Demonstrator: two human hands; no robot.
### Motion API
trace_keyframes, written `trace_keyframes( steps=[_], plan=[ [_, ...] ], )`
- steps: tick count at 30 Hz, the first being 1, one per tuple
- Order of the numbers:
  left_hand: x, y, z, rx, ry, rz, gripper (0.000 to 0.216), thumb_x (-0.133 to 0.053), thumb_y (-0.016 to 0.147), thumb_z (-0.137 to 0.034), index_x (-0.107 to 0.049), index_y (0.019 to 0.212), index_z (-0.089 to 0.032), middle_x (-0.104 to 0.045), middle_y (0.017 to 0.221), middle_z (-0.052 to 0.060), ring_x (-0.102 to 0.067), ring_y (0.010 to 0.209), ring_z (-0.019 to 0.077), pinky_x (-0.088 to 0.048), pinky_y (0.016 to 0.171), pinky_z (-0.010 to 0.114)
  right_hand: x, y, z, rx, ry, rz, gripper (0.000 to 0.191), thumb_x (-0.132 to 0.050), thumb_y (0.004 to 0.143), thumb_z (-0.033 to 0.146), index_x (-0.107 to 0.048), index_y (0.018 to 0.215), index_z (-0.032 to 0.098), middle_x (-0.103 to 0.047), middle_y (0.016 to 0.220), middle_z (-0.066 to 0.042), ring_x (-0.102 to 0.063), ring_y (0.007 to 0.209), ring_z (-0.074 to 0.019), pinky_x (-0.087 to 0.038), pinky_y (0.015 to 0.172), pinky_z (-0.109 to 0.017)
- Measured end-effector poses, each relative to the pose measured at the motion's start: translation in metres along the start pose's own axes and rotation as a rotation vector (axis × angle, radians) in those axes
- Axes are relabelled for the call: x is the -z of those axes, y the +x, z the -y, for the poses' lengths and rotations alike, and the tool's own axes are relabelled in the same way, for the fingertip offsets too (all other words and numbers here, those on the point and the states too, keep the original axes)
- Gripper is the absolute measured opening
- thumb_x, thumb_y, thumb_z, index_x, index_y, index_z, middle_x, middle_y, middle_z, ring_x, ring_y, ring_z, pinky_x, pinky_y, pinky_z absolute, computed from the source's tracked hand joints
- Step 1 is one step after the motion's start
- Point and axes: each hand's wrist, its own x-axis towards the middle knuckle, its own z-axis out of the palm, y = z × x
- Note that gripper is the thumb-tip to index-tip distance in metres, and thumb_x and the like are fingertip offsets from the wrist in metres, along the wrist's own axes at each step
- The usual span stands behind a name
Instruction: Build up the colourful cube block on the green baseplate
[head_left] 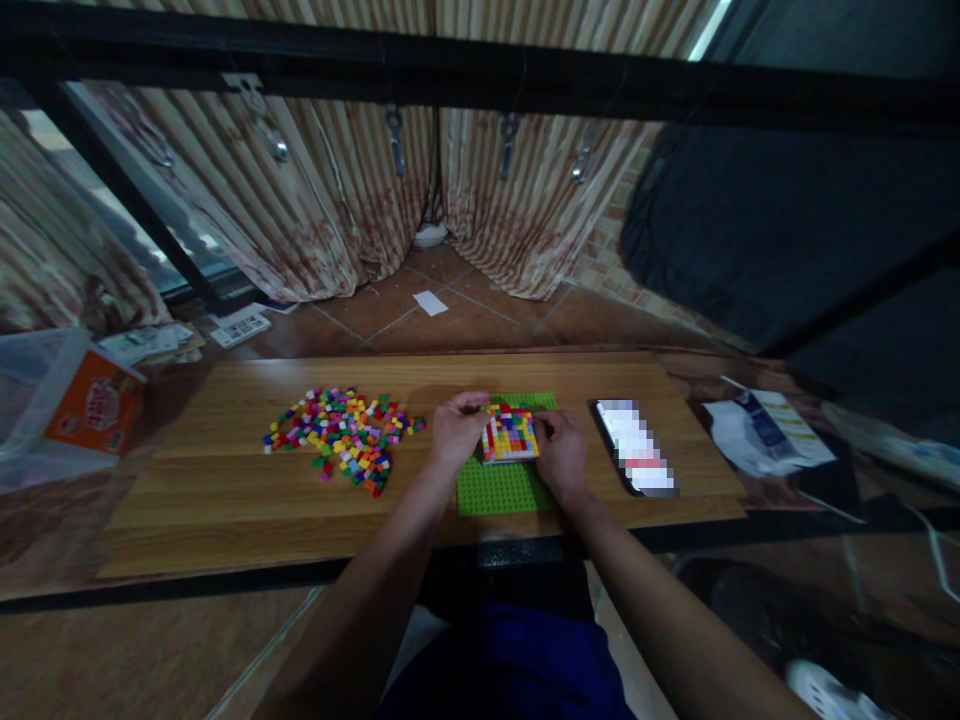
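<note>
Left hand and right hand pinch the seemingly part-built toy-brick block; loose bricks lie unattached, left.

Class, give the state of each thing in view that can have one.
Block build: blocks joined together
Left hand: at the build's left edge
Right hand: at the build's right edge
Green baseplate: flat, partly covered
Loose blocks: scattered
Phone: lying flat, screen lit
Curtains: hanging

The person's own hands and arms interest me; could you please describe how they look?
The left hand and right hand are ungloved. Both forearms are bare as far as they show, with no sleeve, watch or cable visible; any ring would be too small to tell.
</note>
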Motion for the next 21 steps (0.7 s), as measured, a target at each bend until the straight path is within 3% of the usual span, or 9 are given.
trace_keyframes(
  steps=[4, 12, 17, 21],
  plan=[
    [0.001, 0.001, 0.001, 0.004, 0.020, -0.002, 0.028, -0.065, 0.064, -0.006, -0.074, 0.088, -0.017, -0.076, 0.089, 0.004, -0.068, 0.077, 0.0151, -0.056, 0.078, 0.031, 0.000, 0.000, 0.000, 0.007, 0.010, 0.001, 0.029, -0.045, 0.087, 0.030, -0.070, 0.082, 0.017, -0.066, 0.083, -0.011, -0.056, 0.084, -0.0247, -0.045, 0.079, -0.039],
    [0.009, -0.011, 0.001, -0.118, 0.094, 0.029, 0.034, -0.068, 0.072, -0.009, -0.070, 0.104, -0.019, -0.074, 0.111, 0.008, -0.068, 0.103, 0.0182, -0.053, 0.096, 0.036, -0.002, 0.000, -0.003, 0.023, 0.026, -0.013, 0.031, -0.044, 0.087, 0.033, -0.070, 0.081, 0.017, -0.067, 0.084, -0.011, -0.057, 0.084, -0.0246, -0.044, 0.079, -0.038],
    [0.042, -0.026, 0.003, -0.205, 0.338, -0.099, 0.033, -0.056, 0.080, -0.009, -0.068, 0.109, -0.021, -0.073, 0.109, 0.006, -0.068, 0.100, 0.0179, -0.054, 0.094, 0.036, -0.004, 0.000, -0.007, 0.021, -0.003, -0.006, 0.035, -0.042, 0.088, 0.035, -0.070, 0.083, 0.015, -0.067, 0.085, -0.013, -0.057, 0.085, -0.0256, -0.044, 0.078, -0.039],
    [0.077, -0.032, -0.004, -0.317, 0.758, -0.277, 0.028, -0.054, 0.080, -0.013, -0.070, 0.102, -0.022, -0.072, 0.106, 0.007, -0.065, 0.104, 0.0236, -0.050, 0.098, 0.042, -0.005, -0.001, -0.008, 0.026, -0.003, -0.008, 0.035, -0.042, 0.088, 0.036, -0.070, 0.083, 0.016, -0.067, 0.085, -0.013, -0.057, 0.085, -0.0256, -0.044, 0.079, -0.039]
  ],
)
